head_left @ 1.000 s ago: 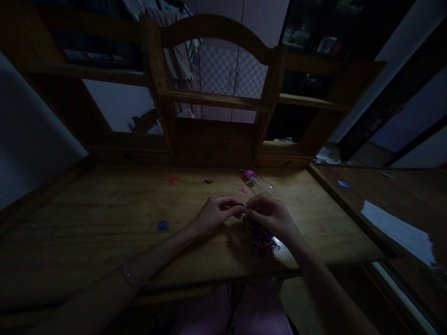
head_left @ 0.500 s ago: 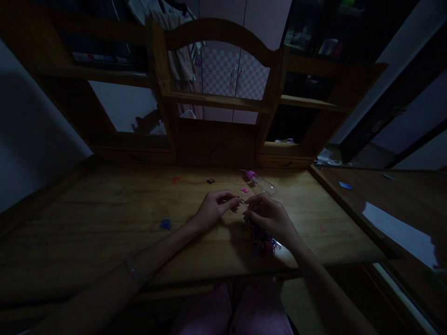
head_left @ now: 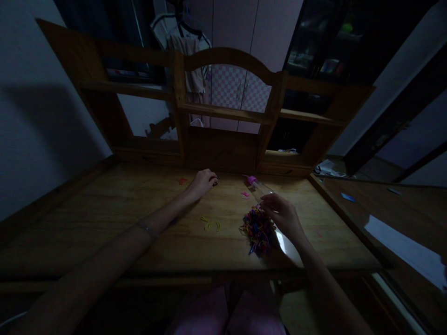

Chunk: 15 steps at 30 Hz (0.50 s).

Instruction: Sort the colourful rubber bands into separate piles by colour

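"Item one?"
"Multicoloured bundle (head_left: 259, 231), lying on the desk (head_left: 153, 246); right hand (head_left: 282, 215) reaching its top, grip unclear."
"Item two?"
"Black band (head_left: 215, 183), meeting left hand's (head_left: 203, 183) fingertips; I cannot tell whether they are pinching."

Wood, clear plastic and tangled strands, in dim light.
Desk (head_left: 139, 242) beneath both hands: wood, grain visible, smooth, low sheen. Bundle (head_left: 258, 230) at the right hand (head_left: 282, 215): thin looped strands, rubbery-looking, rough overall. Patch (head_left: 285, 243) just below that hand: bright and glossy, material unconfirmed. Bottle (head_left: 262, 188) just beyond the right fingers: clear, glossy plastic; cap (head_left: 252, 179), pink plastic. Yellow loops (head_left: 207, 225), nearer the wearer than the left hand (head_left: 202, 183): thin, rubbery-looking. Hutch (head_left: 226, 56) beyond both hands: wood, low sheen. Sheet (head_left: 405, 249), well right of the right hand: white, matt, paper-like.
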Motion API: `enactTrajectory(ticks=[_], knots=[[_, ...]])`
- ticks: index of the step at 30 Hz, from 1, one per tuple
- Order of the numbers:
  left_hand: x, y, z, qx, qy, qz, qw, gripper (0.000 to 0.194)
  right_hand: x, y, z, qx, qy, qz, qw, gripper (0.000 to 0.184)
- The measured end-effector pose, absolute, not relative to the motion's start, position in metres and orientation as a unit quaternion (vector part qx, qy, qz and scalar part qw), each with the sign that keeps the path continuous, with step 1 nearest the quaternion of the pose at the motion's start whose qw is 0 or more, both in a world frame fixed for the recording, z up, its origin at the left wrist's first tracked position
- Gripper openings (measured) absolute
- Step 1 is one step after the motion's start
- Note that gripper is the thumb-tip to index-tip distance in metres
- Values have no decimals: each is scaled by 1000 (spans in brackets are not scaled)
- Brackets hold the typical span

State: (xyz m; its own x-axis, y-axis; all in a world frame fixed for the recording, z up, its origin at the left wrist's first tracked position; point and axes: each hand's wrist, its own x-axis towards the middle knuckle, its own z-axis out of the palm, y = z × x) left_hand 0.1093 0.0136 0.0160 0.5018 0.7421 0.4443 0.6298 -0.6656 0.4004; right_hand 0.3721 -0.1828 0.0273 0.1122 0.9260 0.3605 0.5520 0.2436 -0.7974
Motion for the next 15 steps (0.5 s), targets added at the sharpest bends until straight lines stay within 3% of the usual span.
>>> enactTrajectory(ticks=[8, 15], knots=[[85, 16, 15, 864, 389, 314, 64, 25, 379, -132, 25, -600, -686, 103, 399, 10], [61, 5, 7, 847, 373, 375, 55, 28, 354, -99, 29, -654, -713, 34, 249, 17]])
